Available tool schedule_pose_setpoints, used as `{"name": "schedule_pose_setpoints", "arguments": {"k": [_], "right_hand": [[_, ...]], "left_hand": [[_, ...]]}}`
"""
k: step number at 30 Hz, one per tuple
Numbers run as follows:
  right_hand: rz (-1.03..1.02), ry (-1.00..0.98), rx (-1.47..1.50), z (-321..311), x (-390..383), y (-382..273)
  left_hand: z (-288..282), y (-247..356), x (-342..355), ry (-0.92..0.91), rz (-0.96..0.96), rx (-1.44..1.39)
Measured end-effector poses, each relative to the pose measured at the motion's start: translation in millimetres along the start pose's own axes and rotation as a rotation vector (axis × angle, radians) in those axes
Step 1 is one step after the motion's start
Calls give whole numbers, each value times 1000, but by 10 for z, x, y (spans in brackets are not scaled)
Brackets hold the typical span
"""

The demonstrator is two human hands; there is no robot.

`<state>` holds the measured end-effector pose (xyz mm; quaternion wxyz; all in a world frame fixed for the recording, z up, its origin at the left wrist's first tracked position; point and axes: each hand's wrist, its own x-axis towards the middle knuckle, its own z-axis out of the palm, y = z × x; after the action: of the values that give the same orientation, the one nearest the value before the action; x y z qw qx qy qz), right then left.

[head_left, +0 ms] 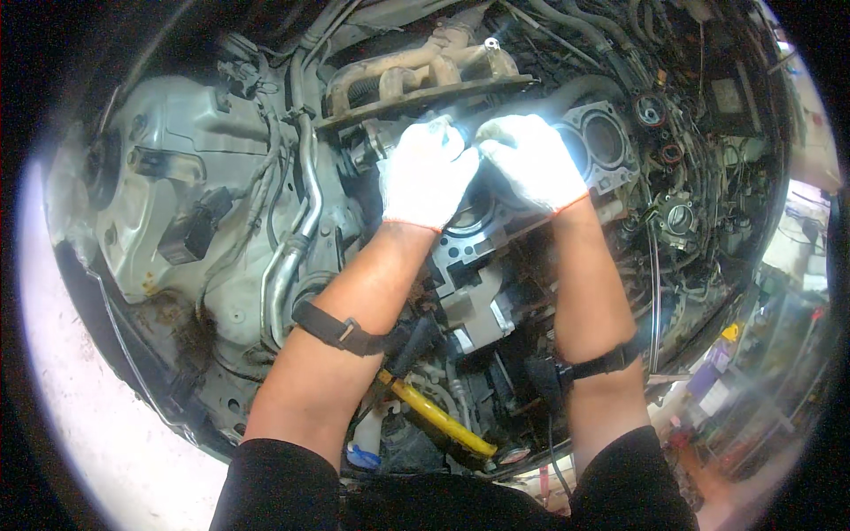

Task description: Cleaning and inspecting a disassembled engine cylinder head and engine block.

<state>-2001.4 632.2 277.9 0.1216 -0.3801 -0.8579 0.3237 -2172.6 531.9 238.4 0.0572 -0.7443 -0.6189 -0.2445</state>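
My left hand (428,173) and my right hand (535,166), both in white knitted gloves, are close together over an engine block (460,250) with its top uncovered. The fingers of each are bent inward and look pinched. Strong glare washes out the fingertips, so anything between them is hidden. To the right of my right hand, round cylinder bores (606,140) show in the block's flat top face. Another bore is partly visible below my left hand. Just beyond both hands lies a rusty exhaust manifold (398,81) with several curved pipes.
A bent metal pipe (307,199) runs along the left, beside the grey inner body panel (199,128). Hoses and wiring crowd the right around a round throttle body (678,217). Near the front lie a yellow bar-like handle (443,419) and a blue cap (363,457).
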Motion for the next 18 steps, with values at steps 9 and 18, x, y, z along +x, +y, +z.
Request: {"name": "schedule_pose_setpoints", "arguments": {"k": [9,18], "right_hand": [[-54,91,-247,-78,-13,-233],[-34,87,-215,-63,-11,-211]], "left_hand": [[45,146,26,-47,-361,-209],[-2,159,63,-103,-310,-153]]}}
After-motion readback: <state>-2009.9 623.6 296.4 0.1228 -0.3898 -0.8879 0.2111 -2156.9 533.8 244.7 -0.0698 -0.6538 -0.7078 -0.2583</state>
